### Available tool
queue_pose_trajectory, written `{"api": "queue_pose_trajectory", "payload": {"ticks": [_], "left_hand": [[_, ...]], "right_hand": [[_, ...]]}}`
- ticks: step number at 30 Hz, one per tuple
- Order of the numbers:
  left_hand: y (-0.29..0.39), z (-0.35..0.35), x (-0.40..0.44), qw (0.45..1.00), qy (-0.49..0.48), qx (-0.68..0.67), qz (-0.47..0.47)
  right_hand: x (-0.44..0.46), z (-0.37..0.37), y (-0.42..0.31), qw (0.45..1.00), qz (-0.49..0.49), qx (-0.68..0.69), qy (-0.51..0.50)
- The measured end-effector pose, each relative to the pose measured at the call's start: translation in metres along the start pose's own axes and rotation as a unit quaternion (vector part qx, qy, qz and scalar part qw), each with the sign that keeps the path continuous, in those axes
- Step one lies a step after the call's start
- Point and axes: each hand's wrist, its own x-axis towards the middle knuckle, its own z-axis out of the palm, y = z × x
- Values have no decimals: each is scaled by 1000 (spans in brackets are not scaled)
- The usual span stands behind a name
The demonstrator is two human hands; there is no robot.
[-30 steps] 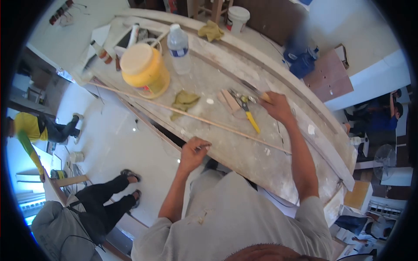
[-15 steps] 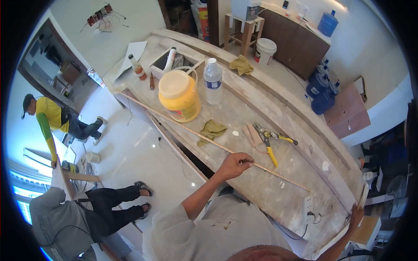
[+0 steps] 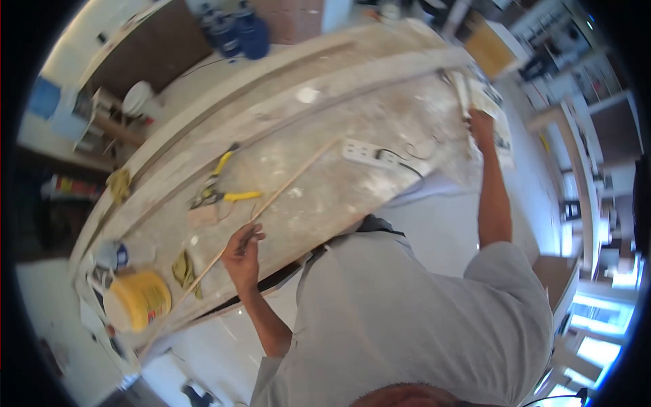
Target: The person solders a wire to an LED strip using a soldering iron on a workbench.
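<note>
My left hand [image 3: 244,247] is over the worktable [image 3: 312,197], beside the thin wooden strip [image 3: 291,180]. Its fingers are curled, around something too small to make out. At the table's right end, my right hand [image 3: 481,127] is closed by a pale, crumpled sheet [image 3: 503,129]; what it grips is hidden. A white power strip [image 3: 369,154] with a black plug lies between the hands. Yellow-handled snips [image 3: 211,195] rest by a small tan block [image 3: 203,216]. An olive cloth [image 3: 183,268] touches the strip near the yellow tub [image 3: 141,298].
A clear bottle [image 3: 114,255] lies in view beside the tub. Another olive cloth [image 3: 119,185] is on the table's raised outer edge. Beyond are a white bucket [image 3: 140,100] and blue water jugs [image 3: 237,34]. A dark gap runs along the table's near edge.
The view has swung right. My right hand has left the snips' area, where it held a wooden-handled tool, and reached the table's right end. My left hand stays near the strip, fingers still curled.
</note>
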Motion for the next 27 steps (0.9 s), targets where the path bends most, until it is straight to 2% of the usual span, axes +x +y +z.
{"api": "queue_pose_trajectory", "payload": {"ticks": [4, 6, 12, 17, 21, 24, 26, 27], "left_hand": [[17, 44, -4, 998, -32, 20, -41], [24, 74, -3, 994, -6, 71, -87], [1, 157, 14, 995, -37, 77, -60], [11, 206, 22, 991, -39, 109, -60], [-2, 203, 34, 986, -29, 152, -67], [-9, 195, 34, 979, -8, 188, -81], [-23, 186, 36, 986, -10, 163, -25], [-28, 185, 37, 986, -11, 164, -26]], "right_hand": [[-28, 25, -5, 996, 27, 45, -77], [-38, 36, -1, 991, 36, 50, -116], [-71, 40, 9, 973, 64, 81, -208], [-78, 27, 11, 954, 70, 144, -252], [-84, 13, 15, 929, 75, 227, -281], [-88, 7, 20, 923, 88, 238, -290], [-92, 4, 22, 921, 90, 236, -297], [-95, 2, 24, 920, 91, 233, -303]]}}
